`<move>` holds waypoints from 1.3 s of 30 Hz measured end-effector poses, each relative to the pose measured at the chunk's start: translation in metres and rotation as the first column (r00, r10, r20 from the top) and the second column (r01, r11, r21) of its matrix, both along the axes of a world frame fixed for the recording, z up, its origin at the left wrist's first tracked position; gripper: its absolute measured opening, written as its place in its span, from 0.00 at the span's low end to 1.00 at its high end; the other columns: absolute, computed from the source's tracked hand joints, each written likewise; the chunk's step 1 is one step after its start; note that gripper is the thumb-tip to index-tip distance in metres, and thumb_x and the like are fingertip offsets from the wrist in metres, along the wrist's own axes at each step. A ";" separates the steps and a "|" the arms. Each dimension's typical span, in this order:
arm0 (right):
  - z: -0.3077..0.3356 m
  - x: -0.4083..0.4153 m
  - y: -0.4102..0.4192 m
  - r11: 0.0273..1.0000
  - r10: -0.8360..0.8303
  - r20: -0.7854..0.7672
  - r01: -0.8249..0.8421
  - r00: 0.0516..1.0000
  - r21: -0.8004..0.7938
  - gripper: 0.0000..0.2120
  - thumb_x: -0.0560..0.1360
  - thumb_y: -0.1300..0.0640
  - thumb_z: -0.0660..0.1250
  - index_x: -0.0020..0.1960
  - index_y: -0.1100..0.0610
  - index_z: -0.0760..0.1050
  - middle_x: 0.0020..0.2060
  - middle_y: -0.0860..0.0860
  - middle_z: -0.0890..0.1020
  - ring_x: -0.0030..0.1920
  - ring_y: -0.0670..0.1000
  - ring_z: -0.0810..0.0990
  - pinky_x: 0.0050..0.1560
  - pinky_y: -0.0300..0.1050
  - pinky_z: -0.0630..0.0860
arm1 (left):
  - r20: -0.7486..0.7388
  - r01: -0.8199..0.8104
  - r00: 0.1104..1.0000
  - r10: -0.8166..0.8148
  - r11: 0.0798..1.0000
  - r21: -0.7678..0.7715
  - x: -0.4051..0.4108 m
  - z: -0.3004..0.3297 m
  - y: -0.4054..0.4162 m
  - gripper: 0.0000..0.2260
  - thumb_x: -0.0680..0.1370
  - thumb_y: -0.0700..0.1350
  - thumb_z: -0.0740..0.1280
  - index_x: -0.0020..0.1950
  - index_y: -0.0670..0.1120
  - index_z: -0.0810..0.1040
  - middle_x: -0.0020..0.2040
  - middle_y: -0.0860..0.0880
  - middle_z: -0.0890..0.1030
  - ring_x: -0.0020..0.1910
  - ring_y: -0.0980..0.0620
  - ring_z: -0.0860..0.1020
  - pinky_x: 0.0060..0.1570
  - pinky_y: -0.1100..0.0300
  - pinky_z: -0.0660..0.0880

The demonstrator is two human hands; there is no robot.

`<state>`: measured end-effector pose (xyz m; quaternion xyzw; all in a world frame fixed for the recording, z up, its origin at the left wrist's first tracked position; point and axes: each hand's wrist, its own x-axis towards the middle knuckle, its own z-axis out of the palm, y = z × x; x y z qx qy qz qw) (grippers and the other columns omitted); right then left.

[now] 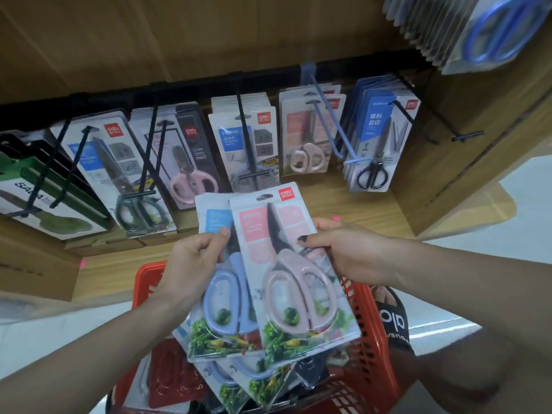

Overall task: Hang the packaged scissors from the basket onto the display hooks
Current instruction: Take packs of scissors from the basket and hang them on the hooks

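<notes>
Wooden shelving point(343, 204) backed the scene, with a black rail carrying display hooks point(249, 138) hung with carded scissors — green-handled, pink and black pairs in a row. One light-blue hook point(331, 124) jutted out in front of a pack of pink scissors on the rack point(307, 135). Below, a red basket point(370, 333) stood on the pale floor, with more packaged scissors point(239, 380) lying in it.

Both hands were raised above the basket, each holding a pack. The left hand point(194, 258) pinched the blue-handled scissors pack point(221, 297) by its left edge, thumb across the front. The right hand point(346, 252) gripped the pink-handled scissors pack point(298, 282) by its right edge, thumb on the front — this pack overlapped the blue one. Neither pack touched a hook. A foot in a black slide sandal point(391, 318) showed beside the basket.
</notes>
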<state>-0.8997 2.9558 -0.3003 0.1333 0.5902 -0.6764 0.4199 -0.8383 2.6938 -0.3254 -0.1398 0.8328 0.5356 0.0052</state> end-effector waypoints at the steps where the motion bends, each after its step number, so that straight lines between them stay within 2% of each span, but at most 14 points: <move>1: 0.000 -0.002 0.010 1.000 -0.026 -0.007 0.026 1.000 -0.004 0.16 0.80 0.68 0.66 0.68 0.62 0.78 0.54 0.63 0.85 0.47 0.58 0.84 0.47 0.51 0.82 | 0.011 -0.009 1.000 0.009 1.000 -0.005 -0.001 -0.001 -0.001 0.27 0.83 0.56 0.68 0.25 0.51 0.68 0.24 0.56 0.61 0.23 0.58 0.58 0.23 0.67 0.59; 4: 0.003 -0.007 0.039 0.999 -0.051 -0.054 0.052 0.997 0.008 0.15 0.81 0.68 0.66 0.67 0.61 0.78 0.47 0.57 0.87 0.39 0.52 0.85 0.37 0.45 0.82 | 0.016 -0.034 0.999 0.034 0.999 0.000 -0.001 -0.003 -0.004 0.27 0.83 0.52 0.70 0.27 0.50 0.64 0.25 0.56 0.60 0.24 0.58 0.58 0.25 0.66 0.60; 5: 0.003 -0.009 0.048 0.998 -0.041 -0.093 0.045 0.995 0.042 0.15 0.81 0.68 0.66 0.67 0.61 0.77 0.46 0.55 0.88 0.39 0.53 0.86 0.39 0.45 0.82 | 0.017 -0.043 0.999 0.043 0.999 -0.001 -0.001 -0.003 -0.005 0.26 0.83 0.52 0.70 0.28 0.49 0.64 0.24 0.56 0.60 0.24 0.58 0.58 0.24 0.66 0.59; 6: 0.002 -0.010 0.055 0.996 -0.030 -0.134 0.042 0.990 0.084 0.16 0.81 0.68 0.66 0.67 0.61 0.77 0.48 0.56 0.88 0.45 0.57 0.87 0.46 0.49 0.84 | 0.018 -0.049 0.999 0.050 0.999 -0.007 0.000 -0.002 -0.005 0.26 0.83 0.52 0.70 0.29 0.47 0.64 0.24 0.56 0.59 0.23 0.58 0.57 0.24 0.67 0.59; 8: 0.000 -0.009 0.064 0.988 -0.024 -0.191 0.052 0.981 0.143 0.16 0.80 0.68 0.67 0.68 0.61 0.77 0.56 0.60 0.87 0.59 0.66 0.84 0.64 0.59 0.77 | 0.018 -0.057 0.998 0.057 0.998 -0.027 0.001 -0.002 -0.004 0.26 0.83 0.52 0.70 0.29 0.48 0.63 0.24 0.56 0.59 0.23 0.58 0.56 0.23 0.67 0.59; 9: -0.001 -0.007 0.066 0.988 -0.039 -0.190 0.066 0.981 0.141 0.16 0.80 0.68 0.67 0.67 0.61 0.78 0.58 0.61 0.86 0.60 0.67 0.83 0.64 0.60 0.76 | 0.019 -0.059 0.998 0.060 0.998 -0.034 0.001 -0.001 -0.003 0.27 0.83 0.52 0.70 0.28 0.49 0.62 0.24 0.56 0.59 0.22 0.58 0.56 0.23 0.68 0.59; 13: -0.003 -0.001 0.073 0.995 -0.081 -0.161 0.089 0.984 0.045 0.16 0.81 0.68 0.66 0.67 0.60 0.78 0.53 0.61 0.86 0.44 0.54 0.84 0.45 0.46 0.80 | 0.020 -0.048 0.999 0.048 0.999 -0.023 0.001 0.000 -0.001 0.29 0.83 0.50 0.70 0.25 0.51 0.63 0.23 0.56 0.60 0.22 0.58 0.57 0.24 0.68 0.59; 17: 0.000 -0.003 0.080 0.986 -0.160 -0.174 0.166 0.972 0.018 0.15 0.81 0.67 0.65 0.66 0.58 0.78 0.55 0.61 0.87 0.46 0.56 0.85 0.44 0.46 0.82 | 0.026 -0.032 0.999 0.032 0.999 -0.009 0.000 -0.002 0.000 0.29 0.83 0.50 0.70 0.24 0.51 0.64 0.23 0.56 0.62 0.23 0.58 0.58 0.24 0.68 0.60; 21: 0.004 -0.011 0.078 0.969 -0.209 -0.244 0.235 0.947 0.081 0.14 0.82 0.68 0.65 0.66 0.60 0.78 0.58 0.62 0.86 0.55 0.62 0.81 0.60 0.56 0.76 | 0.039 -0.016 0.999 0.016 1.000 -0.006 -0.001 -0.005 0.002 0.28 0.82 0.52 0.70 0.24 0.51 0.64 0.24 0.55 0.62 0.24 0.57 0.59 0.26 0.70 0.61; 24: 0.008 -0.017 0.075 0.961 -0.217 -0.257 0.253 0.942 0.115 0.14 0.82 0.66 0.65 0.66 0.59 0.78 0.58 0.61 0.86 0.55 0.61 0.81 0.68 0.62 0.73 | 0.036 0.009 0.999 -0.009 1.000 -0.012 0.001 -0.005 0.002 0.28 0.82 0.52 0.70 0.24 0.52 0.64 0.25 0.55 0.62 0.24 0.58 0.59 0.26 0.72 0.62; 27: 0.011 -0.022 0.071 0.958 -0.224 -0.240 0.258 0.945 0.124 0.14 0.83 0.65 0.64 0.67 0.58 0.78 0.58 0.60 0.86 0.52 0.59 0.81 0.65 0.60 0.76 | 0.030 0.027 0.999 -0.027 0.999 -0.019 0.002 -0.005 0.003 0.28 0.82 0.52 0.70 0.24 0.53 0.64 0.24 0.56 0.62 0.23 0.59 0.60 0.26 0.72 0.62; 33: 0.009 -0.051 0.060 0.911 -0.247 -0.368 0.344 0.896 0.226 0.13 0.81 0.68 0.66 0.65 0.61 0.79 0.59 0.59 0.85 0.61 0.64 0.83 0.67 0.63 0.78 | 0.045 0.016 0.999 -0.016 1.000 0.004 0.001 -0.003 0.005 0.28 0.83 0.50 0.70 0.25 0.51 0.62 0.24 0.54 0.61 0.24 0.58 0.58 0.26 0.72 0.62; 36: 0.012 -0.076 0.055 0.879 -0.228 -0.455 0.383 0.861 0.283 0.12 0.80 0.69 0.67 0.62 0.63 0.80 0.57 0.61 0.86 0.55 0.62 0.85 0.63 0.61 0.81 | 0.050 0.018 0.999 -0.018 1.000 0.014 0.002 -0.001 0.006 0.28 0.83 0.50 0.69 0.25 0.51 0.62 0.25 0.54 0.61 0.24 0.57 0.58 0.26 0.71 0.62; 39: 0.015 -0.105 0.050 0.827 -0.125 -0.562 0.399 0.818 0.396 0.09 0.80 0.67 0.68 0.58 0.58 0.80 0.52 0.57 0.86 0.51 0.61 0.85 0.53 0.55 0.84 | 0.058 0.019 0.998 -0.020 1.000 0.018 0.003 0.000 0.004 0.28 0.83 0.49 0.70 0.26 0.50 0.61 0.26 0.53 0.61 0.25 0.57 0.58 0.26 0.68 0.62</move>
